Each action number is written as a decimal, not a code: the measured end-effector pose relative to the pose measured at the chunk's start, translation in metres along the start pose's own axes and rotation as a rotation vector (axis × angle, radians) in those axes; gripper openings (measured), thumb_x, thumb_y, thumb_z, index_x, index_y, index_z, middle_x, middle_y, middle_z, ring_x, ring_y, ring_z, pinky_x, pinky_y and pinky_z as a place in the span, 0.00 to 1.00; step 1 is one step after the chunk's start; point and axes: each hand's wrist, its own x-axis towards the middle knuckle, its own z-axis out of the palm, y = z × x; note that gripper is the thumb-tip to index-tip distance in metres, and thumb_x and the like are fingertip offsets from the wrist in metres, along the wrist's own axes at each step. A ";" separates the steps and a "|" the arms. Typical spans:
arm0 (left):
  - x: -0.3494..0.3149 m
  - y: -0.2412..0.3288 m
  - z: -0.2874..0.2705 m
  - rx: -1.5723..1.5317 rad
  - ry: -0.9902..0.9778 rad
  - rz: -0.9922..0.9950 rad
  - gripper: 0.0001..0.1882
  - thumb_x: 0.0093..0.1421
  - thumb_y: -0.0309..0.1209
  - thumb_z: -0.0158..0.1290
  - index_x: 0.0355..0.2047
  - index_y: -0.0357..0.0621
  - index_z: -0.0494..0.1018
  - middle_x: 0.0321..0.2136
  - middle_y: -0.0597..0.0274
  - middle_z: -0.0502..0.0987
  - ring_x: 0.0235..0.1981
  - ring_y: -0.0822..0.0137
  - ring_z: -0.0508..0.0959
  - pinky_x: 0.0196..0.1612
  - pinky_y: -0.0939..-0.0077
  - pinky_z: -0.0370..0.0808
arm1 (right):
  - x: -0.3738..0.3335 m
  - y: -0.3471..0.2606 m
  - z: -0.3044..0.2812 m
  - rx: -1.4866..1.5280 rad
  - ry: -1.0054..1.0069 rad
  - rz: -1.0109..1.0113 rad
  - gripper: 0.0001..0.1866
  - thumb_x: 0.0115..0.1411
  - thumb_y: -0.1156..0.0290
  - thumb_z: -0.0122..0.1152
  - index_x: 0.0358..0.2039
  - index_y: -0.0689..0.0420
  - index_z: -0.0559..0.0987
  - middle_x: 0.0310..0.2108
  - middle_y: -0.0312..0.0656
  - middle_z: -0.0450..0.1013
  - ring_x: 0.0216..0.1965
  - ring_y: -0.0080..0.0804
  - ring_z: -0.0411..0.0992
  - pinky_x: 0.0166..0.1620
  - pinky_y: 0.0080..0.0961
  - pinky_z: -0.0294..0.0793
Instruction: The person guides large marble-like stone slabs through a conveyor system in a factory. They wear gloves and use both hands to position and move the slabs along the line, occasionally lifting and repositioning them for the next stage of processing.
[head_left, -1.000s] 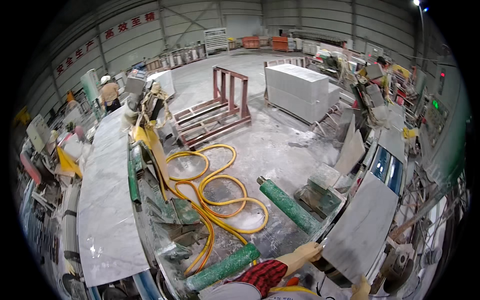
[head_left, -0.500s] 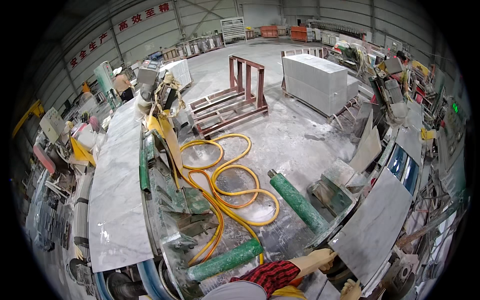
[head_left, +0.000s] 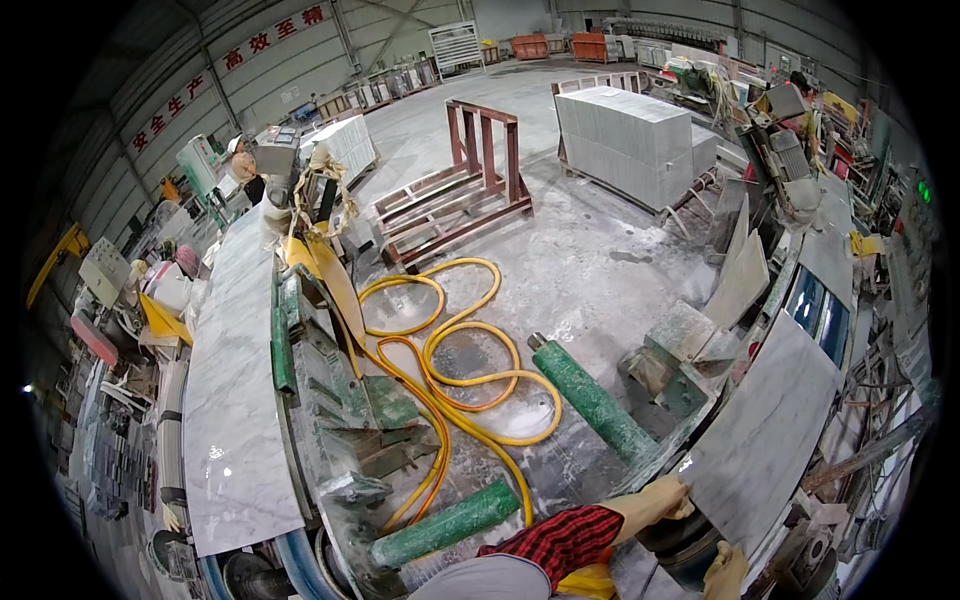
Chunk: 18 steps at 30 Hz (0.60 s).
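A white-grey marble slab [head_left: 765, 420] lies on the roller conveyor at the right. My left hand [head_left: 662, 505], in a cream glove under a red-and-black checked sleeve, is at the slab's near left corner with its fingers bent round the edge. Lower down, my right hand [head_left: 724, 572], also gloved, is by the near edge close to the other corner, fingers curled; its wrist is cut off by the picture's rim. Between the two hands a dark roller [head_left: 690, 550] shows beneath the slab's edge.
Another long marble slab [head_left: 235, 430] lies on the left conveyor. Green rollers [head_left: 590, 400] jut out between the lines, and a yellow hose [head_left: 470, 400] coils on the floor. Farther off stand a red-brown metal rack [head_left: 455, 200] and a stack of pale slabs [head_left: 630, 145]. A person [head_left: 243, 165] is at the far left.
The view has shifted slightly. Both my hands appear a little farther right, staying by the near edge of the right-hand slab. The person at the far left has bent lower.
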 end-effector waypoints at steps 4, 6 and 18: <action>0.045 0.039 0.011 -0.201 0.111 -0.192 0.16 0.74 0.34 0.50 0.31 0.36 0.78 0.26 0.50 0.82 0.25 0.54 0.83 0.27 0.58 0.82 | 0.047 -0.032 0.012 0.594 0.194 0.479 0.15 0.80 0.62 0.45 0.43 0.59 0.76 0.33 0.43 0.79 0.24 0.28 0.73 0.16 0.22 0.66; 0.061 0.064 0.020 -0.127 0.125 -0.294 0.14 0.73 0.31 0.48 0.31 0.38 0.75 0.25 0.54 0.78 0.24 0.58 0.79 0.26 0.62 0.79 | 0.077 -0.018 0.003 0.659 0.235 0.520 0.13 0.79 0.65 0.46 0.45 0.60 0.76 0.34 0.45 0.79 0.28 0.30 0.76 0.16 0.23 0.66; 0.087 0.165 0.045 -0.021 0.308 -0.529 0.10 0.73 0.28 0.52 0.37 0.32 0.77 0.33 0.52 0.83 0.29 0.64 0.82 0.31 0.76 0.83 | 0.136 -0.072 0.012 0.962 0.118 0.447 0.12 0.74 0.75 0.49 0.31 0.64 0.73 0.33 0.59 0.81 0.20 0.32 0.67 0.20 0.26 0.64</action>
